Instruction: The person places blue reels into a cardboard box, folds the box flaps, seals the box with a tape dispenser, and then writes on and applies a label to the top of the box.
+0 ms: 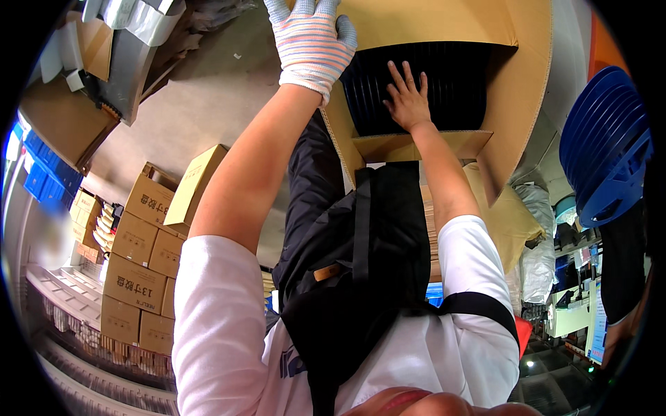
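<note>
An open cardboard box (524, 104) stands in front of me with its flaps folded out. Inside it sits a row of black, thin-edged pieces (458, 87), packed close together. My right hand (408, 99), bare, reaches into the box with its fingers spread over the black pieces. My left hand (313, 52) wears a striped knitted glove and lies at the box's left edge, fingers stretched out. Its fingertips run to the picture's upper edge, so what they touch there is partly hidden.
Stacked cartons (135, 277) stand to the left. At the far left is a blue crate (52, 170), with a grey table (132, 76) above it. A stack of blue round pieces (603, 145) rises at the right, beside a person's dark sleeve (621, 270). Wrapped bundles (534, 243) lie nearby.
</note>
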A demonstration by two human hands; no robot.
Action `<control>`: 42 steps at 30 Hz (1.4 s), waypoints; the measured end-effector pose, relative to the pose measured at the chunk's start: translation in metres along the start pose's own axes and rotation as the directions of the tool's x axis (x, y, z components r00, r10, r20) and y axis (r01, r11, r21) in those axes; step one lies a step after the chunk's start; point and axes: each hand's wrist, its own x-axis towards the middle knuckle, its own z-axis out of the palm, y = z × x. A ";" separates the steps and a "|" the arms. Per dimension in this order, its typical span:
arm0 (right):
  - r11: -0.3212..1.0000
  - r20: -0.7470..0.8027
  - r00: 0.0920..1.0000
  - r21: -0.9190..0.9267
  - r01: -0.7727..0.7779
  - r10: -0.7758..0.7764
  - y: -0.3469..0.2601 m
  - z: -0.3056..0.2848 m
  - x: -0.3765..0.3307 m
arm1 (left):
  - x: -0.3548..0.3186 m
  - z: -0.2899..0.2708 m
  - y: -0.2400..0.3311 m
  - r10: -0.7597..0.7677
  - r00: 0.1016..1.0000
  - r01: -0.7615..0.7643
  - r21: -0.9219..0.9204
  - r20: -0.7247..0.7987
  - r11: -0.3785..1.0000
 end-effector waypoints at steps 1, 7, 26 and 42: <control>1.000 -0.006 1.000 -0.004 0.010 -0.010 0.000 0.001 0.001 | 0.000 0.000 0.000 0.002 1.000 -0.002 0.002 0.000 1.000; 0.998 0.007 0.999 -0.050 0.039 -0.039 -0.003 0.004 0.004 | 0.000 0.000 0.000 0.006 1.000 -0.006 0.013 0.009 1.000; 0.995 -0.202 0.978 0.072 0.067 -0.051 -0.036 0.025 0.009 | 0.001 0.002 0.004 0.009 1.000 -0.009 -0.030 0.015 1.000; 0.988 -0.165 0.979 0.079 0.131 -0.116 -0.039 0.022 0.010 | 0.001 0.003 0.006 0.007 1.000 -0.006 -0.105 0.003 0.994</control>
